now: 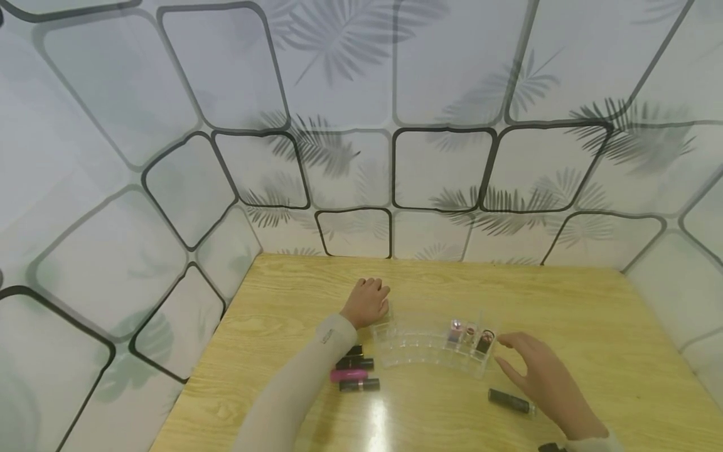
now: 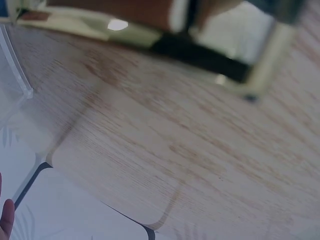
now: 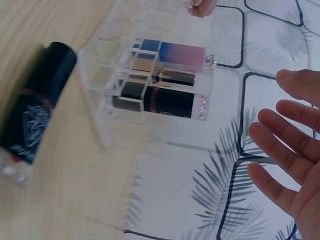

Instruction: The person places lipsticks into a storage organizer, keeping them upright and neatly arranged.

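Observation:
A clear curved lipstick organizer [image 1: 420,339] stands on the table, with several lipsticks upright in its right end. Among them are a blue-and-pink one [image 3: 182,56] and a black one [image 3: 170,102]. My left hand [image 1: 366,302] is at the organizer's far left corner, thumb side right by its wall. In the right wrist view, left fingertips [image 3: 202,7] show past the organizer. My right hand [image 1: 542,376] is just right of the organizer, fingers spread apart and holding nothing. Below it a dark lipstick [image 1: 509,400] with a clear end lies on its side.
Left of the organizer, partly behind my left sleeve [image 1: 305,383], lie several tubes, including a pink one [image 1: 349,375] and a black one [image 1: 359,385]. A blurred shiny gold-edged object [image 2: 150,40] fills the top of the left wrist view. Patterned walls [image 1: 350,169] border the wooden table [image 1: 440,414].

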`<state>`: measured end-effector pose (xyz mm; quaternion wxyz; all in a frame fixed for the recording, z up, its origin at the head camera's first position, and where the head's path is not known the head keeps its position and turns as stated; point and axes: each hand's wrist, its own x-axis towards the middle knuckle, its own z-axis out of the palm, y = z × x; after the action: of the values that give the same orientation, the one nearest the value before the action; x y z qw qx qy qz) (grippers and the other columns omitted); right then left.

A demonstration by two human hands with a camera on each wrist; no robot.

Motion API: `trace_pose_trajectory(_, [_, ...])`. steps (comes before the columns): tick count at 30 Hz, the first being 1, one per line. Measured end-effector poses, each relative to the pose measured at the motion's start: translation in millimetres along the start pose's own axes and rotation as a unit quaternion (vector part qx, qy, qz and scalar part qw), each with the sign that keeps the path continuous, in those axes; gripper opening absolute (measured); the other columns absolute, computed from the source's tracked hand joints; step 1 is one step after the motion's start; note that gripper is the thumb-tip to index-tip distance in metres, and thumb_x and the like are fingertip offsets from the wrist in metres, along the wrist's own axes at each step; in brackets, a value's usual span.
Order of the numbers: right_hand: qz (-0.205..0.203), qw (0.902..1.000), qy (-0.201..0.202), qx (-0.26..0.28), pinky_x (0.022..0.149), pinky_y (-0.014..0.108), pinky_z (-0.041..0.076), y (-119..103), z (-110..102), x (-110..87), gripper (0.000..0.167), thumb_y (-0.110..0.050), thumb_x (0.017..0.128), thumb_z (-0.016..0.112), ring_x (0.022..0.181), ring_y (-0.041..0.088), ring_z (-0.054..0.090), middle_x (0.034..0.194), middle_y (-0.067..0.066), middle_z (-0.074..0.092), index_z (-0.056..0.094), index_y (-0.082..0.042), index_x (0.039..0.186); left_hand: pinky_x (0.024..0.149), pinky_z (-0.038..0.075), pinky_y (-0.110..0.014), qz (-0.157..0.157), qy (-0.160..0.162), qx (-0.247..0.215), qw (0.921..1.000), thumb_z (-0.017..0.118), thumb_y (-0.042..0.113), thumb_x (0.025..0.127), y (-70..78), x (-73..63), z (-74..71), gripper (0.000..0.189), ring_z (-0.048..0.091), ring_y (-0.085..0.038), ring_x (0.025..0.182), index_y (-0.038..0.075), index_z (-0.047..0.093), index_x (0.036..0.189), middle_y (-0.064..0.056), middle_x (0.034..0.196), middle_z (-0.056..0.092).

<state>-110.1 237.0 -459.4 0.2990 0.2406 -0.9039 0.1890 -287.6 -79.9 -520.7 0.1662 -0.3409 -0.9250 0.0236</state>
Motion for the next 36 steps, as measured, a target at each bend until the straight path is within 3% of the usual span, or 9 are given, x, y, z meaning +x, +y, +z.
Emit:
trace_pose_trajectory(3, [0.009,0.9999,-0.006,0.002,0.079,0.014,0.045,0.9,0.5,-11.1,0.035,-0.037,0.086,0.064,0.079,0.019,0.064,0.09,0.002,0.067,0.064,-0.004,0.097,0.077,0.043,-0.034,0.003,-0.002,-0.001,1.0,0.049,0.025,0.09,-0.8,0.0,-1.0,0.016,0.05,-0.016,0.075,0.016,0.058,0.099,-0.001,0.085,0.054])
trace_pose_trajectory(6, [0.02,0.9996,-0.02,-0.004,0.076,0.012,0.046,0.4,1.9,-21.0,0.033,-0.016,0.068,0.078,0.077,0.018,0.064,0.089,0.0,0.067,0.065,-0.005,0.096,0.077,0.043,-0.034,0.004,-0.003,0.001,1.0,0.05,0.027,0.089,-1.7,0.2,-1.4,0.018,0.049,-0.015,0.075,0.016,0.058,0.101,-0.001,0.085,0.054])
trace_pose_trajectory(9, [0.037,0.9985,-0.036,-0.016,0.07,0.019,0.05,-1.5,3.8,-29.2,0.042,-0.005,0.056,0.082,0.075,0.017,0.063,0.087,-0.001,0.067,0.065,-0.005,0.094,0.077,0.043,-0.034,0.004,-0.006,0.002,1.0,0.05,0.028,0.089,-2.1,0.2,-2.3,0.021,0.048,-0.015,0.075,0.016,0.059,0.104,0.0,0.085,0.054])
trace_pose_trajectory(13, [0.076,0.9944,-0.07,-0.021,0.068,0.032,0.054,-4.1,6.4,-38.6,0.039,-0.008,0.058,0.083,0.077,0.018,0.064,0.087,-0.001,0.068,0.066,-0.006,0.093,0.078,0.042,-0.034,0.001,-0.015,-0.003,0.9999,0.051,0.028,0.088,-2.0,-0.3,-3.9,0.023,0.048,-0.015,0.075,0.016,0.059,0.106,0.0,0.086,0.054])
trace_pose_trajectory(18, [0.128,0.9826,-0.133,-0.017,0.072,0.035,0.054,-4.9,10.9,-47.4,0.034,-0.014,0.065,0.082,0.082,0.019,0.065,0.091,-0.001,0.068,0.067,-0.008,0.096,0.078,0.041,-0.033,-0.004,-0.022,-0.006,0.9997,0.049,0.029,0.089,-1.5,-0.4,-4.1,0.024,0.047,-0.015,0.076,0.016,0.058,0.107,0.0,0.087,0.054])
trace_pose_trajectory(25, [0.138,0.9763,-0.166,-0.013,0.074,0.034,0.055,-0.2,18.3,-58.0,0.037,-0.014,0.063,0.083,0.084,0.019,0.066,0.093,-0.001,0.068,0.067,-0.01,0.096,0.076,0.041,-0.032,-0.008,-0.014,-0.008,0.9998,0.05,0.03,0.089,-0.9,-1.0,-1.3,0.022,0.047,-0.015,0.075,0.017,0.058,0.104,0.0,0.086,0.053])
trace_pose_trajectory(34, [0.184,0.9558,-0.229,-0.004,0.079,0.039,0.054,2.2,20.9,-62.4,0.035,-0.018,0.067,0.08,0.089,0.022,0.065,0.096,0.002,0.067,0.066,-0.01,0.098,0.078,0.042,-0.034,-0.01,-0.009,-0.009,0.9999,0.051,0.032,0.089,-1.3,-0.2,1.2,0.024,0.05,-0.015,0.078,0.017,0.059,0.106,0.0,0.088,0.054])
trace_pose_trajectory(36, [0.2,0.9472,-0.25,0.008,0.081,0.042,0.053,3.2,21.0,-62.1,0.036,-0.02,0.068,0.079,0.091,0.023,0.065,0.098,0.003,0.067,0.066,-0.009,0.1,0.079,0.042,-0.034,-0.012,-0.009,-0.01,0.9998,0.052,0.032,0.089,-0.9,-0.2,1.0,0.024,0.05,-0.015,0.078,0.017,0.059,0.106,0.0,0.088,0.054])
